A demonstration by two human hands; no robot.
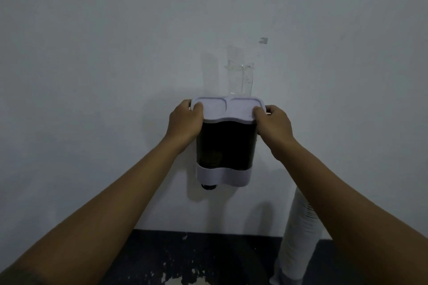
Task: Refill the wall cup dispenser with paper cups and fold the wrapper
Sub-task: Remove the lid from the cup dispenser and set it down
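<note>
A cup dispenser [225,146] hangs on the white wall, with a dark see-through body, a white base band and a white double-lobed lid [228,109] on top. My left hand [185,120] grips the lid's left end, thumb on top. My right hand [273,122] grips the right end the same way. A dark cup bottom [209,186] pokes out under the left column. A tall wrapped stack of white paper cups [300,236] leans against the wall at lower right, partly hidden by my right forearm.
Strips of clear tape [239,74] stick to the wall above the dispenser. A dark floor [185,259] with pale chipped patches runs below the wall.
</note>
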